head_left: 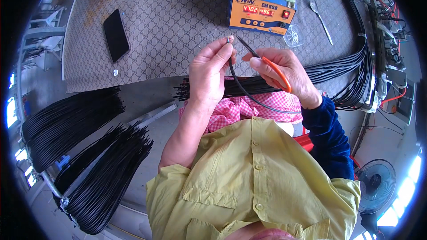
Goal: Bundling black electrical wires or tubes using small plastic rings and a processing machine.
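Between its thumb and fingers, my left hand (208, 72) pinches a black cable (240, 87) close to its end. Thin light and coloured wires poke out at that tip. The rest of the cable curves down and right across my lap. My right hand (290, 67) is wrapped round a pair of scissors (276, 73) with orange handles. Their dark blades point up and left, with the tips just right of the wire ends. I cannot tell whether the blades touch the wires. Below both hands, a bundle of black cables (327, 72) runs along the table's near edge.
A blue and orange box with a lit red display (260, 11) stands at the back of the patterned table (164, 31). A phone (117, 35) lies left, a spoon (321, 22) and a clear dish (293, 36) right. Black cables hang on racks (66, 124) at left; a fan (376, 182) stands lower right.
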Demonstrator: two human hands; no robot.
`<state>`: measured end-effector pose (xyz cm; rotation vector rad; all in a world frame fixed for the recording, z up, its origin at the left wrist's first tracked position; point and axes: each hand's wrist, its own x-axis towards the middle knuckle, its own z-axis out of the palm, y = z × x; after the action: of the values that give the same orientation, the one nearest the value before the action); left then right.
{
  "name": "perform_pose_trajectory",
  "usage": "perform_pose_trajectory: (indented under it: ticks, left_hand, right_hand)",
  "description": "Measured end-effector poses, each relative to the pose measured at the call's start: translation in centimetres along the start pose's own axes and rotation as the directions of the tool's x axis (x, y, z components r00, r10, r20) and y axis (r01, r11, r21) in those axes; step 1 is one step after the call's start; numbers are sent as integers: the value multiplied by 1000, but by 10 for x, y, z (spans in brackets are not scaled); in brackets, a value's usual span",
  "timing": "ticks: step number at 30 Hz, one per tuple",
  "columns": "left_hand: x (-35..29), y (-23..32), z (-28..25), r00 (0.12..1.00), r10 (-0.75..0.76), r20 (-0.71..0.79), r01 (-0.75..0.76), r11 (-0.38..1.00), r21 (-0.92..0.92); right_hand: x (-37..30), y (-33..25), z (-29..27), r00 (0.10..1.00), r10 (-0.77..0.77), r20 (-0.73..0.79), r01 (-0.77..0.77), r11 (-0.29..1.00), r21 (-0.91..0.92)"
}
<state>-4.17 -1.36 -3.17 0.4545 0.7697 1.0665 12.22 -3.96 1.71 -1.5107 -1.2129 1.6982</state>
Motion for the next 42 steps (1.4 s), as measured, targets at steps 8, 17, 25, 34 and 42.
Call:
perform_pose_trajectory:
  ticks: [8, 17, 25, 34, 42]
  left_hand:
    - [-1, 0, 0, 1000, 14, -13, -14, 1000, 0]
    - [-1, 0, -1, 1000, -16, 1, 16, 1000, 14]
    - [0, 2, -4, 997, -70, 17, 69, 997, 25]
    - [1, 0, -5, 996, -88, 10, 87, 995, 42]
    - [2, 0, -6, 992, -123, 23, 124, 992, -13]
  right_hand:
    - [5, 1, 1, 1000, -18, -3, 18, 994, -104]
    - [6, -1, -1, 987, -158, 18, 158, 965, -210]
    - [10, 7, -2, 966, -259, -1, 251, 939, -234]
    - [11, -1, -9, 990, -117, 72, 136, 919, -371]
    - [15, 6, -10, 987, -133, 88, 151, 955, -255]
